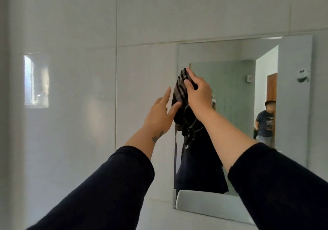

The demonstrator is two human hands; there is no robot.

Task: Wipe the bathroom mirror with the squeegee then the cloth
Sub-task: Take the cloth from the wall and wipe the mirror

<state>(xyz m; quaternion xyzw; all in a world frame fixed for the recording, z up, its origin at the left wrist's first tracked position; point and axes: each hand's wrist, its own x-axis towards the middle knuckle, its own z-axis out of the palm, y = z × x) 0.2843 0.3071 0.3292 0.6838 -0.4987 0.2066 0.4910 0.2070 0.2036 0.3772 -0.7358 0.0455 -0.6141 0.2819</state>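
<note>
A frameless rectangular mirror [230, 73] hangs on the white tiled wall at the right. My right hand [197, 92] presses a dark checked cloth [180, 91] flat against the mirror's left edge, fingers spread over it. The cloth hangs down below the hand. My left hand [159, 113] is raised just left of it, fingers apart, the fingertips touching the cloth's lower left side. Both arms wear dark sleeves. No squeegee is in view.
A white shelf or basin rim [213, 205] sits under the mirror's lower edge. The mirror reflects a doorway and another person [265, 123] standing behind me. White wall tiles [71, 88] fill the left side, with a bright window reflection.
</note>
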